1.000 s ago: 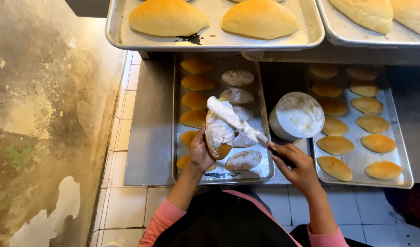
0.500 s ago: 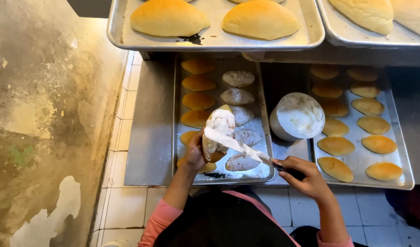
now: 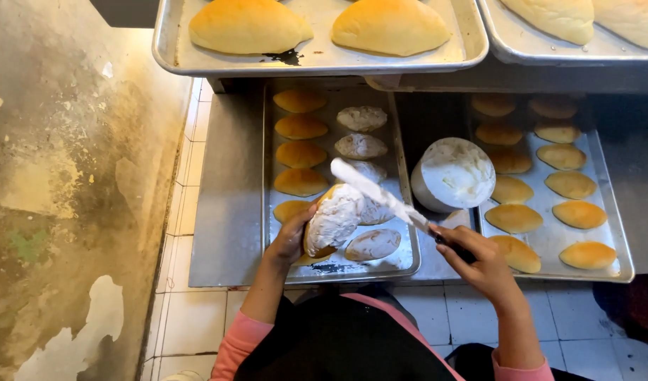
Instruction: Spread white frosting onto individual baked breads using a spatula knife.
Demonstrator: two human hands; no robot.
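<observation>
My left hand [image 3: 290,238] holds a golden bun [image 3: 331,222] tilted on its side over the left baking tray [image 3: 408,257]; its top is coated in white cream. My right hand [image 3: 476,262] grips a dark-handled spreading knife [image 3: 380,192], whose cream-smeared blade lies across the bun's upper edge. A round white tub of cream [image 3: 454,173] sits just beyond my right hand, between the two trays. On the left tray, plain buns [image 3: 300,154] line the left column and cream-coated buns [image 3: 361,146] the right.
A second tray [image 3: 612,233] of plain golden buns stands to the right. Above, a higher shelf holds trays [image 3: 317,65] with large loaves. A stained wall [image 3: 70,190] runs along the left, with white floor tiles [image 3: 190,317] below.
The bun has been turned and lowered in my left hand. The knife has swept across its creamed face, ending at the upper edge, while my right hand shifted slightly right.
</observation>
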